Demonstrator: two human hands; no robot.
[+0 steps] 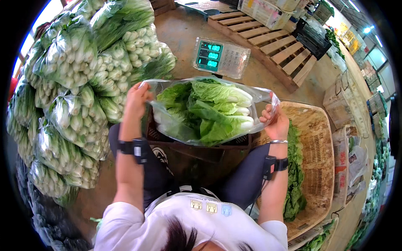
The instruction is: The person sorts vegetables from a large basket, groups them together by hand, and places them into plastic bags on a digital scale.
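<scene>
A clear plastic bag (176, 138) lies spread between my hands with its mouth held wide. Inside it are several heads of leafy greens (216, 109), their white stem ends toward the right and dark leaves toward the left. My left hand (138, 95) pinches the bag's left edge. On the other side, my right hand (275, 120) grips a bunched part of the bag's right edge. Beneath the bag sits a dark red plastic crate (232, 145), mostly hidden. Just beyond it stands a weighing scale display (221, 58) with lit digits.
Filled bags of greens (75, 109) are piled high on the left. At my right is a large tan plastic basket (317, 163) holding leafy greens (294, 175). A wooden pallet (267, 44) lies at the back right, with a black crate (312, 39) and a foam box (263, 14) on it.
</scene>
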